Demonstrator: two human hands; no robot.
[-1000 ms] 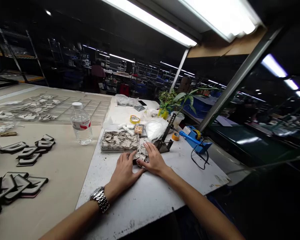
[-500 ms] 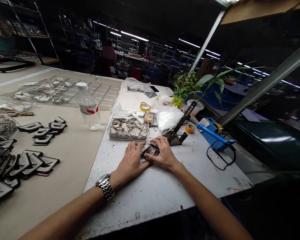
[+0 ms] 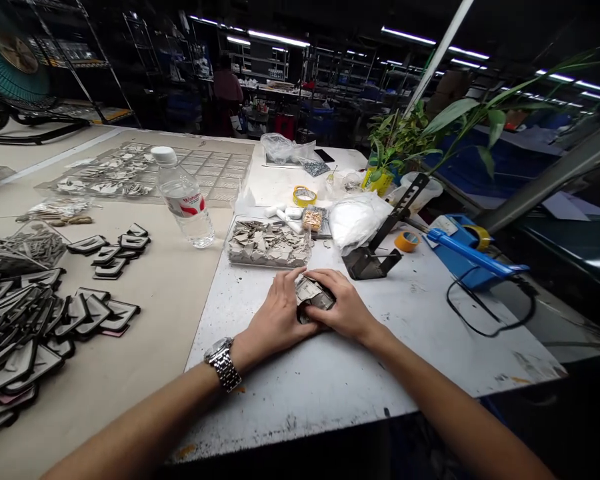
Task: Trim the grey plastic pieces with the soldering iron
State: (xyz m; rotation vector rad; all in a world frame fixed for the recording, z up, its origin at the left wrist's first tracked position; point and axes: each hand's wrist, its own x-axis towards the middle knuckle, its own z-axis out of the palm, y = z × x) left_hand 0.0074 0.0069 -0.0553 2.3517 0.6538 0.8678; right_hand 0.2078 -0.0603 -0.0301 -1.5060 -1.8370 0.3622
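Both my hands rest on the white table (image 3: 330, 373) around a small stack of grey flat pieces (image 3: 311, 295). My left hand (image 3: 279, 315), with a metal watch (image 3: 223, 363) on its wrist, cups the stack from the left, fingers curled against it. My right hand (image 3: 343, 307) presses against the stack from the right, fingers bent over it. Just beyond the stack stands a clear tray (image 3: 269, 244) full of several more grey pieces.
A water bottle (image 3: 183, 199) stands left of the tray. Black-edged patches (image 3: 40, 313) lie spread over the beige surface at left. A black metal stand (image 3: 375, 253), white bag (image 3: 356, 220), tape rolls, a blue tool (image 3: 467, 250) with a cable, and a potted plant (image 3: 390, 150) lie farther back and right.
My hands have closed in from both sides and gathered the loose grey pieces into a compact stack. The view has tilted downward and moved closer.
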